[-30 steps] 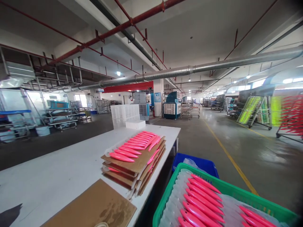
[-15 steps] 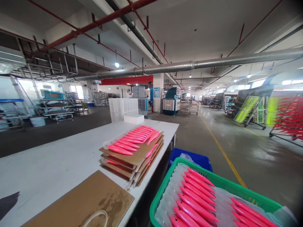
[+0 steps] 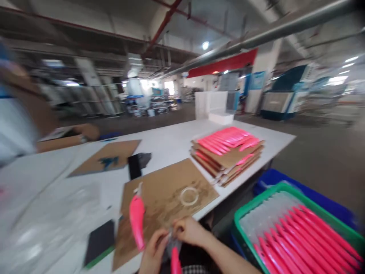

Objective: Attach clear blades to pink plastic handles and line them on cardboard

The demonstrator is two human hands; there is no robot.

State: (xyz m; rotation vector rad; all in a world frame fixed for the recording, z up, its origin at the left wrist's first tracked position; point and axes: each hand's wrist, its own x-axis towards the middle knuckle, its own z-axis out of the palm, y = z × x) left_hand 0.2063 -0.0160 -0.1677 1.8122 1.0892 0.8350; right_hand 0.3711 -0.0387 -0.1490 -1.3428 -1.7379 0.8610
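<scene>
My left hand [image 3: 153, 254] and my right hand [image 3: 190, 232] meet at the bottom middle, just off the table's near edge. Both are closed in a pinch on the top of a pink torpedo-shaped piece [image 3: 175, 264] that hangs down between them; something greyish sits at the pinch, too blurred to name. A second pink piece [image 3: 137, 220] lies on the brown cardboard sheet [image 3: 159, 182] just left of my hands. A ring of clear tape [image 3: 189, 196] rests on the same sheet.
A stack of cardboard sheets [image 3: 228, 160] topped with pink pieces sits on the white table [image 3: 171, 142]. Right of me stands a green crate [image 3: 251, 213] full of pink pieces, with a blue crate [image 3: 270, 178] behind it. Clear bags [image 3: 51, 217] and a dark pad [image 3: 99, 243] lie at left.
The view has swung left and down, so the near table now shows. My two hands have come into sight holding a pink piece. The picture is smeared by motion.
</scene>
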